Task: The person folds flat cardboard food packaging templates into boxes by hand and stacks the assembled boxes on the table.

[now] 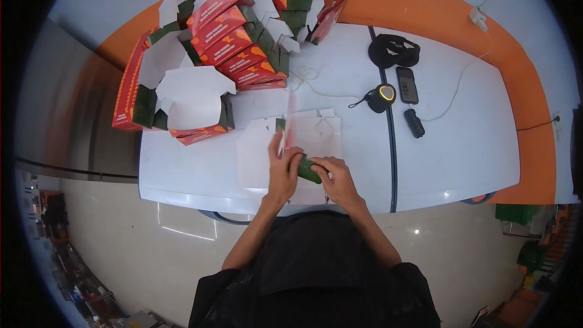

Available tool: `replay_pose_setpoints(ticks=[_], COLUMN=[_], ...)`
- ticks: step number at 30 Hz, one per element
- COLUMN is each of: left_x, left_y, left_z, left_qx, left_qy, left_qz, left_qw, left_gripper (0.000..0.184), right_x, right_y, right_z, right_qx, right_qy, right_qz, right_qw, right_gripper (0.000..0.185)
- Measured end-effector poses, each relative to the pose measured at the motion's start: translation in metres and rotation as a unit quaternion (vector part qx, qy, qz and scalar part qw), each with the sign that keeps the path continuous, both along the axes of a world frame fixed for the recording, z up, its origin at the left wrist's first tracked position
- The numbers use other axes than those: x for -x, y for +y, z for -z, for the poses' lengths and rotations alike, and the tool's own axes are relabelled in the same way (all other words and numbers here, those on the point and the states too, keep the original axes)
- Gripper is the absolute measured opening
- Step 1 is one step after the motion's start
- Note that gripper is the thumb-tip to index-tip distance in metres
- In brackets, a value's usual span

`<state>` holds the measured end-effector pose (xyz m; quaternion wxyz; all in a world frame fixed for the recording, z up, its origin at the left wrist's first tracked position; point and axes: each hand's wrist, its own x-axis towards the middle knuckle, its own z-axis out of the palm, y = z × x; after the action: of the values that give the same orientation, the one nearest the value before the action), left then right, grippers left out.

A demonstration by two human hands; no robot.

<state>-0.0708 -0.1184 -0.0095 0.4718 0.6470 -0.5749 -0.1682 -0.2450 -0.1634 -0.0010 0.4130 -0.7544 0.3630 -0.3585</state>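
carton [310, 171], partly green, held by left hand [283, 171] and right hand [339, 181]

A white table [461, 164] is crossed from far edge to near edge by a dark strip [392, 152]. Red boxes [228, 33] crowd its far left corner. Flat white cardboard [252, 155] lies along the middle of the near edge. Toward the far edge, by the strip, sit a black cloth item [384, 53], a phone [407, 85], a round gadget [381, 98] and a small black block [414, 124].
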Motion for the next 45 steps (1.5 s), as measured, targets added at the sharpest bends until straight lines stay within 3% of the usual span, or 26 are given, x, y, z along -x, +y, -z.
replay_pose_setpoints(ticks=[4, 7, 9, 11, 13, 14, 18, 21, 24, 27, 29, 30, 32, 33, 34, 35, 37, 38, 41, 42, 44, 45], left_x=[0.008, 0.004, 0.006, 0.007, 0.009, 0.008, 0.003, 0.004, 0.004, -0.005, -0.002, -0.005, -0.002, -0.012, -0.016, -0.018, -0.006, 0.001, 0.013, 0.020, 0.007, 0.001], left_y=[0.003, 0.003, -0.001, -0.004, -0.009, -0.010, -0.005, 0.000, -0.001, -0.010, -0.019, -0.026, -0.028, -0.022, -0.019, -0.016, 0.003, 0.010, 0.012, 0.009, 0.008, 0.008], left_z=[0.002, 0.000, 0.002, 0.000, -0.011, -0.014, -0.003, -0.009, -0.030, -0.054, -0.066, -0.073, -0.090, -0.085, -0.078, -0.070, -0.055, -0.047, -0.021, -0.017, 0.005, 0.010], left_qx=[0.012, 0.028, 0.005, 0.021, 0.078, 0.085, 0.041, 0.008, 0.019, 0.106, 0.191, 0.245, 0.316, 0.309, 0.303, 0.296, 0.171, 0.108, 0.021, 0.076, -0.005, -0.045], left_qy=[0.039, 0.027, 0.162, 0.152, 0.001, -0.051, -0.067, -0.045, 0.054, -0.055, 0.001, 0.014, 0.079, 0.073, 0.108, 0.142, 0.101, 0.079, -0.018, 0.074, 0.147, 0.182], left_qz=[0.085, 0.042, -0.089, -0.148, -0.143, -0.096, 0.076, 0.089, 0.111, 0.133, 0.119, 0.133, 0.115, 0.117, 0.143, 0.172, 0.167, 0.162, 0.132, 0.104, 0.082, 0.073], left_qw=[0.996, 0.998, 0.983, 0.977, 0.987, 0.990, 0.994, 0.995, 0.992, 0.984, 0.974, 0.960, 0.939, 0.941, 0.936, 0.929, 0.966, 0.978, 0.991, 0.989, 0.986, 0.980], left_gripper=[0.015, 0.015, 0.015, 0.014, 0.014, 0.017, 0.014, 0.023, 0.022, 0.020, 0.014, 0.017, 0.033, 0.052, 0.066, 0.088, 0.110, 0.123, 0.129, 0.105, 0.078, 0.065], right_x=[0.009, 0.009, 0.005, 0.001, -0.004, -0.003, 0.008, 0.015, 0.017, 0.012, 0.005, 0.007, 0.012, 0.016, 0.022, 0.021, 0.013, 0.010, -0.008, -0.014, -0.028, -0.038], right_y=[-0.012, -0.012, -0.008, -0.003, -0.003, -0.006, -0.023, -0.027, -0.024, -0.010, -0.001, 0.002, 0.012, 0.015, 0.012, 0.011, 0.009, 0.008, 0.012, 0.014, 0.016, 0.013], right_z=[-0.010, -0.019, -0.021, -0.020, -0.015, -0.015, -0.015, -0.013, -0.005, -0.012, -0.016, -0.028, -0.036, -0.040, -0.052, -0.067, -0.106, -0.105, -0.101, -0.100, -0.100, -0.098], right_qx=[0.023, 0.021, -0.025, -0.051, -0.056, -0.045, -0.003, -0.005, -0.022, -0.054, -0.043, -0.017, -0.172, -0.245, -0.216, -0.228, -0.244, -0.240, -0.261, -0.272, -0.292, -0.246], right_qy=[0.050, 0.037, 0.032, 0.018, -0.002, 0.001, 0.023, 0.039, 0.056, 0.019, -0.043, -0.036, -0.217, -0.303, -0.307, -0.386, -0.537, -0.543, -0.554, -0.555, -0.555, -0.528], right_qz=[-0.017, -0.041, -0.062, -0.062, -0.048, -0.043, -0.045, -0.049, -0.041, -0.064, -0.079, -0.077, -0.061, -0.054, -0.014, 0.006, 0.047, 0.045, 0.065, 0.069, 0.047, 0.041], right_qw=[0.998, 0.998, 0.997, 0.997, 0.997, 0.998, 0.999, 0.998, 0.997, 0.996, 0.995, 0.996, 0.959, 0.920, 0.927, 0.894, 0.806, 0.803, 0.788, 0.783, 0.778, 0.812], right_gripper=[0.016, 0.017, 0.016, 0.016, 0.016, 0.016, 0.017, 0.017, 0.017, 0.015, 0.017, 0.019, 0.018, 0.017, 0.014, 0.015, 0.017, 0.021, 0.028, 0.029, 0.028, 0.033])
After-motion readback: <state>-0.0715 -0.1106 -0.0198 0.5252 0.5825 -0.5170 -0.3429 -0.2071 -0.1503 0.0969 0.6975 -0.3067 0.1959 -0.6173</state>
